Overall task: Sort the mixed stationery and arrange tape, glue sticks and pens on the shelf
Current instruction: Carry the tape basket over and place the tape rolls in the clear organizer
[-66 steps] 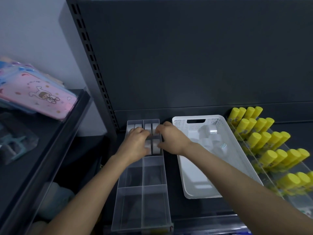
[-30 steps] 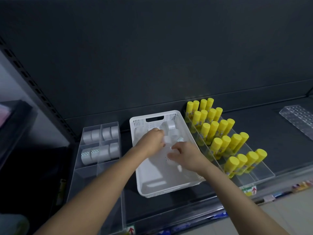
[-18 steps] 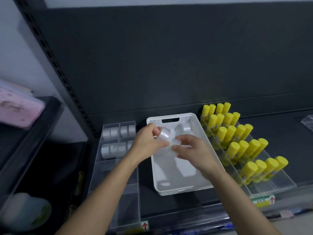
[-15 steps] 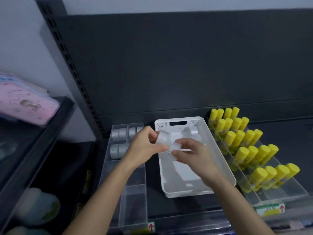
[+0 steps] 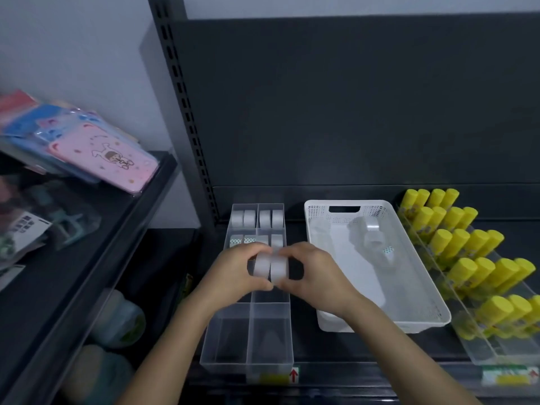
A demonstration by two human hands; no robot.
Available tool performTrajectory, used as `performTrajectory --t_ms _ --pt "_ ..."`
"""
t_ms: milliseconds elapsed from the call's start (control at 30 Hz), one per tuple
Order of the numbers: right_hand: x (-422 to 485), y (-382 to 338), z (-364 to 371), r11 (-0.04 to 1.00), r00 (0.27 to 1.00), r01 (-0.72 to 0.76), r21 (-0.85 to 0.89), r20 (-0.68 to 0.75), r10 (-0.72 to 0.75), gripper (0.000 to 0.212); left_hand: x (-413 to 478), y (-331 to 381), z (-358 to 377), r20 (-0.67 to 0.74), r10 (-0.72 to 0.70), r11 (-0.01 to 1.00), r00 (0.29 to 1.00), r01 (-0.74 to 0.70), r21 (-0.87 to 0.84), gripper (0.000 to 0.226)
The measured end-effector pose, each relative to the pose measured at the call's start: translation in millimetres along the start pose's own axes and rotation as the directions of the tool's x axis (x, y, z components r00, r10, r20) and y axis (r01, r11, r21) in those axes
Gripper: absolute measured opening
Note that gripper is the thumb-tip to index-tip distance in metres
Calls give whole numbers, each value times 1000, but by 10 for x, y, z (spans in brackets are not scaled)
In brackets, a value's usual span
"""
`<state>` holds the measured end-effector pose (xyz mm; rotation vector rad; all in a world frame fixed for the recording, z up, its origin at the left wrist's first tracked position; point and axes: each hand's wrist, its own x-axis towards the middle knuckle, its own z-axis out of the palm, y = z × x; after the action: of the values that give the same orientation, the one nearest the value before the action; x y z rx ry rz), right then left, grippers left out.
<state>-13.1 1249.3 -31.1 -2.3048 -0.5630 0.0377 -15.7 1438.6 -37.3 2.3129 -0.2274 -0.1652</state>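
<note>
The left hand (image 5: 233, 277) and right hand (image 5: 317, 276) curl toward each other, pinching two tape rolls (image 5: 271, 268) between them over the clear divided tray (image 5: 248, 343), probably above the compartment nearer the right hand, though blur hides that. Squeezed only from the sides, the pair could buckle apart and drop flat or straddle the divider beneath the hands.

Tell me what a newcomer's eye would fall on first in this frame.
The bright yellow glue sticks, ranked in a clear rack at far right, stand out against the dark shelf. At centre, the left hand and right hand together grip two white tape rolls over the clear divided tray, whose back compartments hold more rolls. A white basket with a few loose rolls sits between tray and rack.
</note>
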Motion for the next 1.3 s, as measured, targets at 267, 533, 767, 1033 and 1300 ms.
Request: performTrajectory --t_ms 267,533,767,1033,1300 --pt "134 72 144 951 992 94 -294 102 -67 26 63 -108 86 6 27 983 1000 -28 180 65" --pt "187 33 199 894 985 76 -442 172 1 30 113 -78 191 25 81 884 996 -84 461 65" --pt "222 27 240 872 984 65 -485 179 26 41 104 -53 202 49 74 833 996 -88 546 58" --pt "93 126 18 987 1000 -3 -159 -15 0 32 67 -35 184 -5 74 920 997 -67 386 60" --pt "-118 657 -428 915 926 -320 -247 -286 246 31 227 297 292 -18 170 967 985 -164 195 34"
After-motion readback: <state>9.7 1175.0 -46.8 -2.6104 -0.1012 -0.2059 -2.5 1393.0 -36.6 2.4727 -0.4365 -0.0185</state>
